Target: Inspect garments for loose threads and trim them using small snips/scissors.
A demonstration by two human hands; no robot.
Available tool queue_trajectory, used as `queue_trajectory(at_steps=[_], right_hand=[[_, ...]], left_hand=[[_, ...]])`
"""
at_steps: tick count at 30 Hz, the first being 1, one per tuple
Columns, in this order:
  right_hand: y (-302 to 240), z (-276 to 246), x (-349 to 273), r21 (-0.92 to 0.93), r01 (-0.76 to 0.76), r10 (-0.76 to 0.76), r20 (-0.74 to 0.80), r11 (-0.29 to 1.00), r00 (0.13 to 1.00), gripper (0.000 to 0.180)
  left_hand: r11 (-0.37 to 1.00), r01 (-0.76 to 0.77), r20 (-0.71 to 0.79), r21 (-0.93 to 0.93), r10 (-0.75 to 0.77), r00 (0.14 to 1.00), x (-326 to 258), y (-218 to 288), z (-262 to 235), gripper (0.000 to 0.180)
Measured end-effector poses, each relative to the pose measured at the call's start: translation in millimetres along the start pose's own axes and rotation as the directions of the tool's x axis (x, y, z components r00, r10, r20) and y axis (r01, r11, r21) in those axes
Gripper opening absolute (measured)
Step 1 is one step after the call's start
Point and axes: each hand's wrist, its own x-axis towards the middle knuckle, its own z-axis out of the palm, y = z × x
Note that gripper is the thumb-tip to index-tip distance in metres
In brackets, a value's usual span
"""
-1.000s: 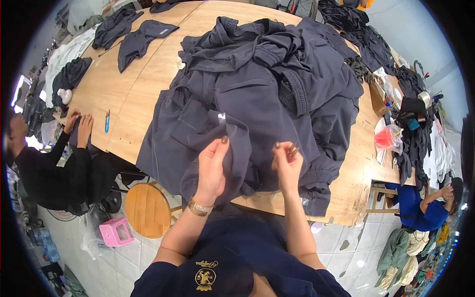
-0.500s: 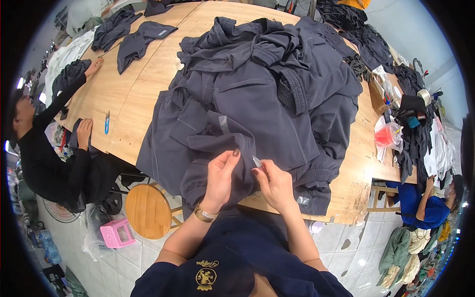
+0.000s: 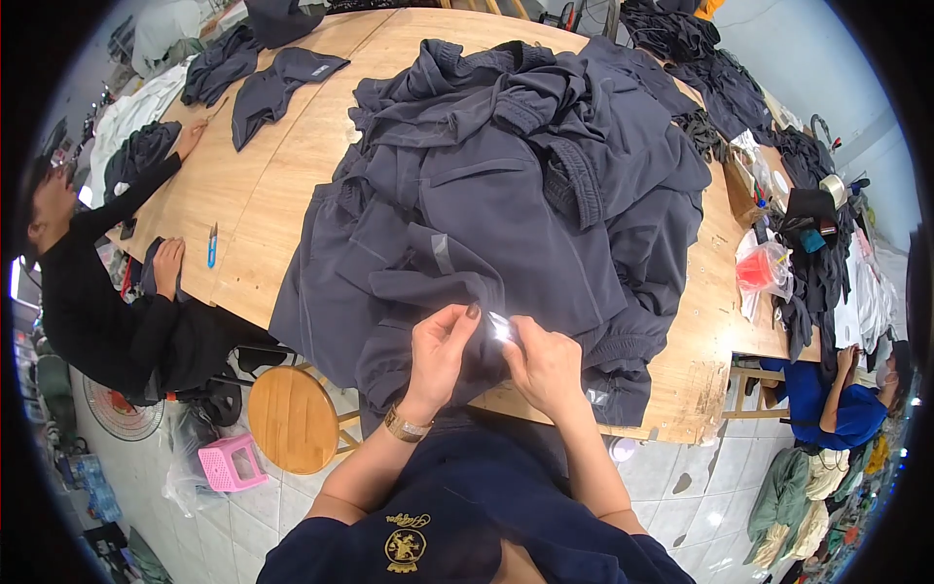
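A heap of dark grey garments with elastic waistbands covers the middle of the table. At its near side my left hand is closed in a pinch against the cloth; what lies between thumb and finger is hidden. My right hand, also pinching, holds a small shiny strip that glares white, its tip close to my left fingertips. Just beyond the hands, a clear glossy strip lies on the grey cloth. Another glossy patch shows on a garment near the table edge.
Blue-handled thread snips lie on the wooden table at left. A person in black sits there, one arm stretched over the table. At right stand a bagged red drink and a person in blue. A wooden stool is near my left.
The shiny strip in my right hand has turned and now glares brightly. My left fingertips have shifted slightly right. Another dark cloth has come into view at the far left table edge.
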Motion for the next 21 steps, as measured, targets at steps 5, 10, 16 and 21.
queue_trajectory(at_steps=[5,10,16,21], right_hand=[[2,0,-4,0.055,-0.079,0.075,0.074,0.995,0.994,0.019],[6,11,-7,0.493,-0.299,0.305,0.071,0.817,0.95,0.017],[11,30,6,0.639,-0.416,0.469,0.097,0.647,0.878,0.021],[30,41,4,0.664,-0.371,0.48,0.02,0.65,0.877,0.011]], left_hand=[[0.999,0.037,0.045,-0.006,-0.037,0.998,-2,-1,-3,0.015],[0.987,0.116,0.065,-0.112,-0.109,0.992,1,-10,-11,0.022],[0.86,-0.093,0.218,0.502,-0.021,0.976,4,25,-18,0.047],[0.372,-0.184,0.126,0.91,0.175,0.976,-3,53,-43,0.032]])
